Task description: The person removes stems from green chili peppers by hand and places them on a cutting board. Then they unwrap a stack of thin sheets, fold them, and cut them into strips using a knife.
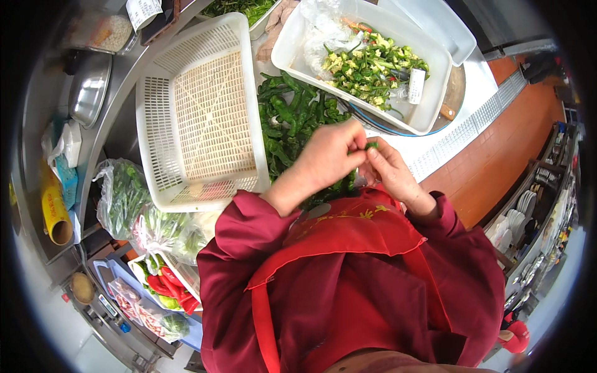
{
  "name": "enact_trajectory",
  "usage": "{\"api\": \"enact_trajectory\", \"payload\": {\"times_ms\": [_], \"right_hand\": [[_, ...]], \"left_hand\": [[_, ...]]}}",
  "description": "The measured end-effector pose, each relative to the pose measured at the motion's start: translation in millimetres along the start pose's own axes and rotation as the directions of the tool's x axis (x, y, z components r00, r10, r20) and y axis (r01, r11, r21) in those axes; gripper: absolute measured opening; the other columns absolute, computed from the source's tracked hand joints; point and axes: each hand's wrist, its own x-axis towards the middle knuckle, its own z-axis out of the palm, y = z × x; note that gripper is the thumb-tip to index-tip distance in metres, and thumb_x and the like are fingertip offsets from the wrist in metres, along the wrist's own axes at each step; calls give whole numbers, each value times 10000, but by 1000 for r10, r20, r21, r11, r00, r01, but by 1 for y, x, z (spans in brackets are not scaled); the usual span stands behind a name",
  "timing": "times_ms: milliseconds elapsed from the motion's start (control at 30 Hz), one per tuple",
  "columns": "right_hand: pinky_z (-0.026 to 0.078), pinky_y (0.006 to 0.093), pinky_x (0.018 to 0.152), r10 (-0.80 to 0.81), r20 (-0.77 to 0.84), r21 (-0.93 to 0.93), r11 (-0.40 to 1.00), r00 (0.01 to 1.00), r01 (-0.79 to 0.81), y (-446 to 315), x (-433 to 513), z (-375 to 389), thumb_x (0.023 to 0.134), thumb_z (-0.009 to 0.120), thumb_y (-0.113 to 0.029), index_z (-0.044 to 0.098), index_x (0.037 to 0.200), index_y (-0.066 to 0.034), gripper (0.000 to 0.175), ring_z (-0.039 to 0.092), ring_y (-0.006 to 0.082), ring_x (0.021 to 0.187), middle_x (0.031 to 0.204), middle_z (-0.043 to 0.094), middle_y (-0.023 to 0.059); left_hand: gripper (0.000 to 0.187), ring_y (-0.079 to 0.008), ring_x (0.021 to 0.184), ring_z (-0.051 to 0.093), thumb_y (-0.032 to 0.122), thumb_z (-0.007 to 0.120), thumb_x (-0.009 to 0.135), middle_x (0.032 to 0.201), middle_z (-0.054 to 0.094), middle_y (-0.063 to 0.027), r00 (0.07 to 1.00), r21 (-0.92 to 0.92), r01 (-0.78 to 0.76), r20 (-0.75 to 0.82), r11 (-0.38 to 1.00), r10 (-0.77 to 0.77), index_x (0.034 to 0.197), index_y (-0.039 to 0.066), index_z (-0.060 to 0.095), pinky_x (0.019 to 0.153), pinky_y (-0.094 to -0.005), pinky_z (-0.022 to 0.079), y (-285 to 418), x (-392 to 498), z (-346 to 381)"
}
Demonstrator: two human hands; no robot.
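Observation:
My left hand (329, 149) and my right hand (392, 172) meet in front of the red apron, fingertips pinched around a small green pepper (371, 145), mostly hidden by the fingers. Beneath and beyond my left hand lies a heap of wrinkled green peppers (291, 112) on the work surface. Past my hands, a white plastic tub (291, 44) holds green pepper stems and pale seed cores (368, 65), crumpled clear plastic and a rolled paper label (416, 86). An open-weave white plastic basket (212, 116) stands left of the pepper heap, with no peppers seen in it.
Under the tub is a round wooden board (454, 93), with a knife handle (447, 112) by its edge. A translucent lid or bin (433, 23) lies behind. Bagged greens (119, 200) and a crate of red peppers (170, 284) are at lower left. A metal bowl (91, 88) sits left.

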Motion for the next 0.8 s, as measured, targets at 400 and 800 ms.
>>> {"api": "enact_trajectory", "payload": {"times_ms": [400,800], "right_hand": [[380,209,523,-384,-456,-606,795,802,36,-64,-33,-162,905,620,-220,648,891,7,230,491,55,602,638,537,-18],[489,323,720,-796,-258,-947,320,548,20,-73,-8,-153,932,586,-222,640,979,26,258,622,218,753,852,678,125]], "left_hand": [[230,-241,829,639,130,719,795,913,626,-95,887,160,-125,-424,979,183,961,49,583,718,-334,516,-13,-42,-15],[601,-351,1033,600,467,716,750,1089,627,-204,252,142,942,-897,303,-363,1119,8,596,857,-451,493,-166,-248,-233]]}}
